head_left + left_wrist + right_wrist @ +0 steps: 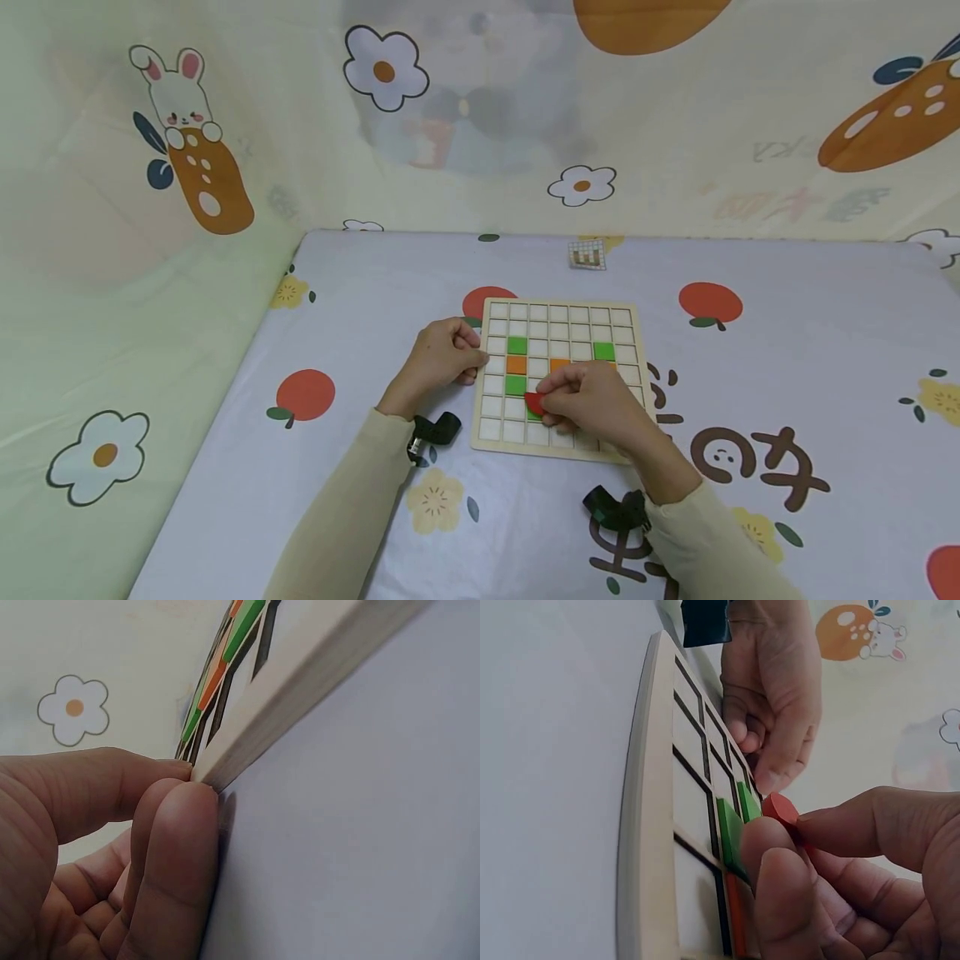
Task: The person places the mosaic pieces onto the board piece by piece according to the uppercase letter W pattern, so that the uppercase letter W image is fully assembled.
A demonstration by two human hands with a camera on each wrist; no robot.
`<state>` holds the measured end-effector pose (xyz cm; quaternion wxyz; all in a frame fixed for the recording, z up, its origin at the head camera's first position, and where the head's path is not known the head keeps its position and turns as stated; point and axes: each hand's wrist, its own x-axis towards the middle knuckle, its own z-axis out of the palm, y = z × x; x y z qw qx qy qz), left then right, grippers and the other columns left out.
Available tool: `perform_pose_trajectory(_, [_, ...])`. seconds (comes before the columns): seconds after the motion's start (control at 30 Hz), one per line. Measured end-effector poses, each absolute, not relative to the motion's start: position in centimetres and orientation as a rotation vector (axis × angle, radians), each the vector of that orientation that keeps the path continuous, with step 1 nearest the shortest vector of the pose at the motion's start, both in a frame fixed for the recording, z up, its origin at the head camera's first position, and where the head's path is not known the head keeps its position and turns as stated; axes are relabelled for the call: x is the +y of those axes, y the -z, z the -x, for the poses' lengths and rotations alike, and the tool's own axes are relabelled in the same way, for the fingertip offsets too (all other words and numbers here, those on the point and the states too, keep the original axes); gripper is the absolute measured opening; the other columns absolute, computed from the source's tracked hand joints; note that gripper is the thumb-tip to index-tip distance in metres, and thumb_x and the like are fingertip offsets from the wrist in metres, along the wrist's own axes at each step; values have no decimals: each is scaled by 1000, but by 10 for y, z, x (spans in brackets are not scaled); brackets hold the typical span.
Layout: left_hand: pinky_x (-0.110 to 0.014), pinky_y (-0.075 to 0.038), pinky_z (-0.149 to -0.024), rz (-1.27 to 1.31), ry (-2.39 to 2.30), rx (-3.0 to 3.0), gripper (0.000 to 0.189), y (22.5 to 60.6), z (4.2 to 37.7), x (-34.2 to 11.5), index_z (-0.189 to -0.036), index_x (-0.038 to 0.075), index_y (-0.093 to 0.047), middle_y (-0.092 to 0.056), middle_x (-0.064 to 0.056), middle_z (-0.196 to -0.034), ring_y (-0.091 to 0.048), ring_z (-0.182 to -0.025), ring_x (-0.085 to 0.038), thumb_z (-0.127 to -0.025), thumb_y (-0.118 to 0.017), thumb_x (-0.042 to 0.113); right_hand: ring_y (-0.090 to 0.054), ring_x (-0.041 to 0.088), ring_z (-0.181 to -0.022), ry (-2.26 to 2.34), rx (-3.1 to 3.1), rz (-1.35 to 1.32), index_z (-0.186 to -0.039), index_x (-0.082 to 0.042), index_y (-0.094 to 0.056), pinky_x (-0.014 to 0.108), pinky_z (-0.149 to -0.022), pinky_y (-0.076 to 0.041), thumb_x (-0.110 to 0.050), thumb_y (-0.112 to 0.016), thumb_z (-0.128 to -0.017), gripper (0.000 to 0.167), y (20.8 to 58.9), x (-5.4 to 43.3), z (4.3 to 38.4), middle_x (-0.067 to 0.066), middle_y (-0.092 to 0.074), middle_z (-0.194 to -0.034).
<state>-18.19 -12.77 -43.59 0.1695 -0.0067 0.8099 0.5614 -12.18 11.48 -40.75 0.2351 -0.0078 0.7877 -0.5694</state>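
A wooden grid board [537, 346] with square cells lies flat on the table, with several green and orange square tiles in it. At its left edge my left hand [444, 357] pinches the rim between thumb and fingers; the left wrist view shows the fingertips right at the board's side [262, 724]. Over the lower middle of the board, my right hand [596, 404] holds a small red piece [534, 403] with a rounded edge between thumb and fingers. Just beneath the red piece a green tile [730, 834] shows. The right hand hides part of the board's lower right.
A small card [587, 255] with a printed grid lies behind the board near the table's back edge. The patterned cloth [720, 350] covers the table, and a printed curtain [480, 167] rises behind it. A black wrist camera [617, 508] sits at the right sleeve.
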Motion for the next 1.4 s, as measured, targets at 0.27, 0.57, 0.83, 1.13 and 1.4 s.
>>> perform_pose_trajectory(0.27, [-27,-61,-57,13,-1609,2302,17,436,182,-127,-98,0,-62,-62,-7,-77,-66,-56,-14,-90,-77,3,-71,17,-63,1509,2213,33,-100,4,-74,28,-59,-61,-1,-68,-91,12,407,102,125,11,-75,-80])
perform_pose_trajectory(0.57, [-27,-61,-57,26,-1624,2289,17,437,183,-127,-97,0,-61,-61,-7,-77,-66,-56,-13,-89,-77,2,-68,18,-61,1450,2276,62,-92,0,-74,29,-58,-59,-1,-66,-90,8,406,91,125,7,-72,-73])
perform_pose_trajectory(0.83, [-27,-61,-57,24,-1616,2294,18,439,184,-127,-98,0,-61,-62,-7,-76,-66,-56,-14,-89,-77,3,-63,17,-57,1382,2355,94,-89,-4,-75,28,-54,-51,-2,-66,-88,9,406,86,124,4,-69,-69])
perform_pose_trajectory(1.13, [-28,-61,-57,15,-1622,2295,18,439,184,-127,-98,0,-61,-63,-7,-77,-66,-56,-13,-89,-77,2,-57,14,-53,1320,2444,128,-84,-7,-76,28,-54,-47,-2,-65,-85,13,410,83,125,0,-66,-63])
perform_pose_trajectory(1.4, [-28,-61,-57,9,-1619,2297,18,439,184,-128,-98,0,-62,-62,-7,-77,-67,-56,-14,-89,-77,3,-57,14,-56,1280,2495,140,-81,-9,-76,28,-56,-46,-2,-64,-83,14,410,81,125,-1,-64,-61])
